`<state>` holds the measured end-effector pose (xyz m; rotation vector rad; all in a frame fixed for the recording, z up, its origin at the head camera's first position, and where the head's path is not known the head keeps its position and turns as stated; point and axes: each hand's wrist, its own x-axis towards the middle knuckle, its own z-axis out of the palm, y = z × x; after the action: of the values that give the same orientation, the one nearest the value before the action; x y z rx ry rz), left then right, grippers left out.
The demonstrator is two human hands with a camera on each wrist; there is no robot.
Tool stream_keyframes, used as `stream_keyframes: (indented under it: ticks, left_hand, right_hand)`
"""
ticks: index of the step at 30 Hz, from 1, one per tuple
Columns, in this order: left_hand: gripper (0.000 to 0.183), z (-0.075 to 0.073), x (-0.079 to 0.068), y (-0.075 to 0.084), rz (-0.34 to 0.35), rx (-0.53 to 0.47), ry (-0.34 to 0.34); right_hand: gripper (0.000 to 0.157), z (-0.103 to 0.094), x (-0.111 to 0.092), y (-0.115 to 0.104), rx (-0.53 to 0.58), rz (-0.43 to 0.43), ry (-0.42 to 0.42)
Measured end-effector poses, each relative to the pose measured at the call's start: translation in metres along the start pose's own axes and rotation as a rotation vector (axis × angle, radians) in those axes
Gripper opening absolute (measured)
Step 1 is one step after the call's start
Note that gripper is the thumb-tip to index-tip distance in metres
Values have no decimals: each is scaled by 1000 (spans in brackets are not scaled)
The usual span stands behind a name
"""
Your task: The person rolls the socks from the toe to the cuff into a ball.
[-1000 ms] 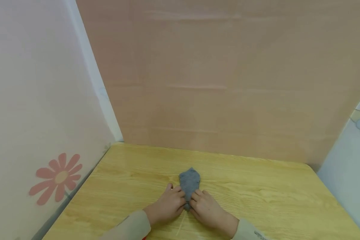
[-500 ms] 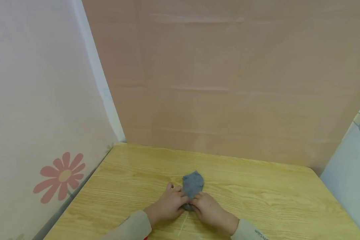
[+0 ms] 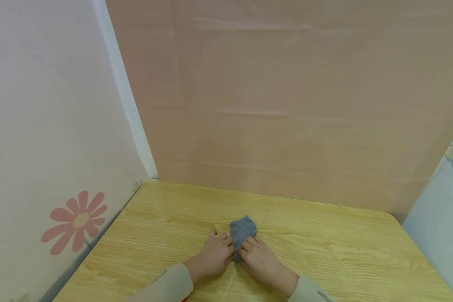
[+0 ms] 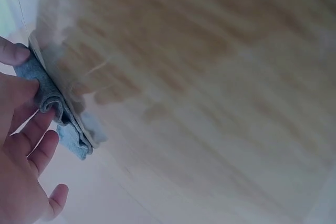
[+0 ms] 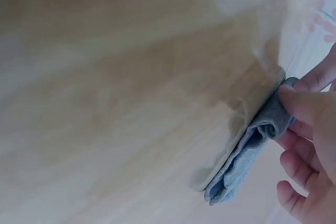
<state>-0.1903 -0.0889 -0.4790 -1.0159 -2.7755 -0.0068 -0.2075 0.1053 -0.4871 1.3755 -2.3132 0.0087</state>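
A small folded grey cloth (image 3: 243, 228) lies on the wooden table, its far end flat and angular. Its near end is curled into a roll, which shows in the right wrist view as a loop of cloth (image 5: 247, 156) with layers stretching beyond it. My left hand (image 3: 216, 256) pinches the roll's left side between thumb and fingers. From the other side, my right hand (image 3: 262, 260) grips the roll with thumb and index finger, its other fingers bent loosely. In the left wrist view the grey cloth (image 4: 46, 82) stands edge-on against the tabletop. Fingers hide part of the near end.
The yellow wood-grain table (image 3: 324, 243) meets a brown-covered wall (image 3: 267, 105) at the back. A pale wall panel with a red flower print (image 3: 75, 222) borders the left side. Another pale panel (image 3: 441, 209) stands at the right.
The view has shifted slightly, so the cloth appears a little farther right. Both hands drew closer together over the cloth's near end, then parted slightly while keeping hold of it.
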Motion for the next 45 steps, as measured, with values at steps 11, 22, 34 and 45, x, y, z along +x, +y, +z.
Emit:
stream_keyframes:
  ticks: [11, 22, 34, 45]
  left_hand:
    - [9, 4, -1, -1, 20, 29, 33]
    - [8, 6, 2, -4, -3, -82, -14]
    - [16, 13, 3, -7, 90, -138, 60]
    - [12, 11, 4, -7, 81, -91, 64]
  right_hand:
    - [8, -4, 5, 7, 150, 76, -138]
    - [24, -5, -4, 6, 73, 53, -158]
    - [11, -3, -6, 11, 233, 56, -84]
    - [19, -4, -8, 10, 229, 87, -83]
